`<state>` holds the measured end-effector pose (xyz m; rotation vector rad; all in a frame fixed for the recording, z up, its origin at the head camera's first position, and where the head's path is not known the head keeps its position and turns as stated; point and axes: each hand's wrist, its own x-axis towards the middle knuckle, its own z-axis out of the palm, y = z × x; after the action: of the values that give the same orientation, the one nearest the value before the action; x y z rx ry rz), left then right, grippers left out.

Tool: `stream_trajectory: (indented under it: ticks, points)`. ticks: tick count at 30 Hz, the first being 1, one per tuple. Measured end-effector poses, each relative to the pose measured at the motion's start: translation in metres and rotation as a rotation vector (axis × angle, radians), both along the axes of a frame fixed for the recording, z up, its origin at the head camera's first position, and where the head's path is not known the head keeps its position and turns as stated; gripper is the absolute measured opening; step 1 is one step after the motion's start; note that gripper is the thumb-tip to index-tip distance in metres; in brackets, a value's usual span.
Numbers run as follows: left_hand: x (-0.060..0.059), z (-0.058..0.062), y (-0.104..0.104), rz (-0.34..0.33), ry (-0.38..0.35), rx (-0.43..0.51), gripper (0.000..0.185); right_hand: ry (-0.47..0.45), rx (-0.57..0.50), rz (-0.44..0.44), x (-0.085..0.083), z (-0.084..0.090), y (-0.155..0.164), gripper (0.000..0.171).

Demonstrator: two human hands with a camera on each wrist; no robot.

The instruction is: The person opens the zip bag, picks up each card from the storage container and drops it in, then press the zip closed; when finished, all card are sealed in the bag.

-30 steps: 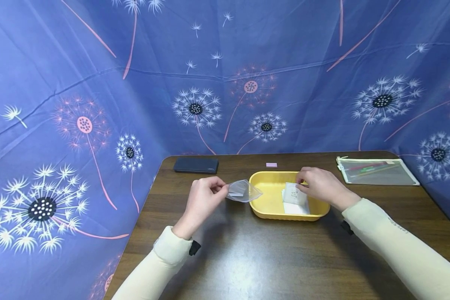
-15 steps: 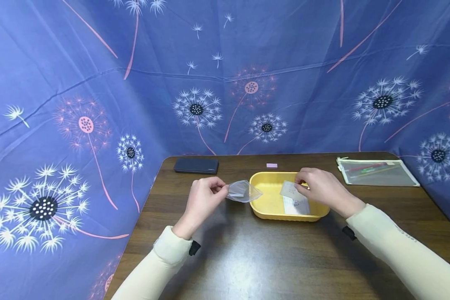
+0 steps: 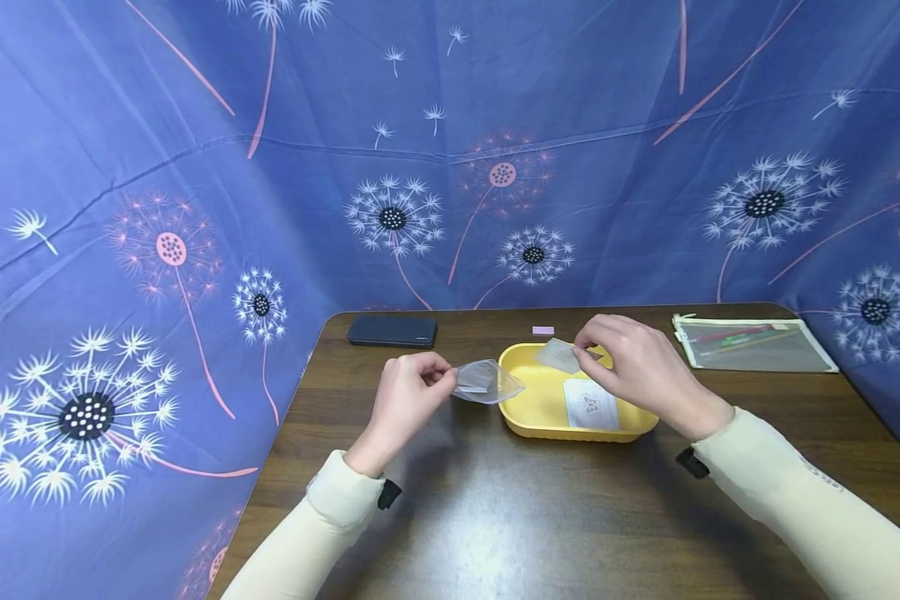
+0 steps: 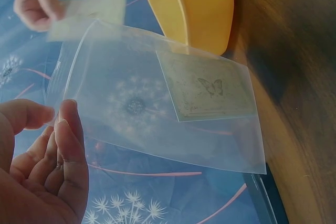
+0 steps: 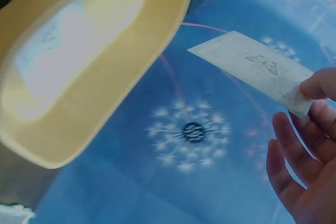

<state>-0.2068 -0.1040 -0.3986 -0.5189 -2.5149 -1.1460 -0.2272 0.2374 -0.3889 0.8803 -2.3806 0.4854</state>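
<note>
My left hand (image 3: 408,404) pinches a clear zip bag (image 4: 136,145) near its seal, left of the yellow tray (image 3: 528,412). Inside the bag lies a small paper card (image 4: 212,87) with a butterfly print, at the far end from the fingers. Over the tray's back part, my right hand (image 3: 641,367) holds another thin butterfly card (image 5: 252,64) by one corner, between thumb and fingers. That card hangs tilted, pointing towards the bag. On the tray's floor rest more pale cards (image 3: 591,406), the top one bearing a butterfly.
A dark flat case (image 3: 392,331) lies at the table's back left. Behind the tray is a small pink block (image 3: 543,331). A mesh zip pouch (image 3: 757,343) with coloured pens sits at the back right. Patterned blue cloth (image 3: 450,208) hangs around the table.
My right hand has lifted the card off the others in the tray and carried it up, back and a little left. The left hand and bag have stayed in place.
</note>
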Motion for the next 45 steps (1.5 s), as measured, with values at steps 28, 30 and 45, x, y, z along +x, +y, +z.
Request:
stream_trajectory:
  ticks: [28, 30, 45]
  points:
    - [0.0, 0.001, 0.001, -0.005, -0.018, 0.009, 0.011, 0.053, -0.183, 0.255, 0.031, 0.019, -0.064, 0.007]
    - [0.001, 0.001, 0.001, -0.006, -0.017, 0.011, 0.01, 0.045, -0.177, 0.247, 0.03, 0.015, -0.066, 0.008]
    - [0.0, -0.001, 0.0, -0.006, -0.022, 0.01, 0.009, -0.055, -0.117, 0.175, 0.022, -0.014, -0.08, 0.005]
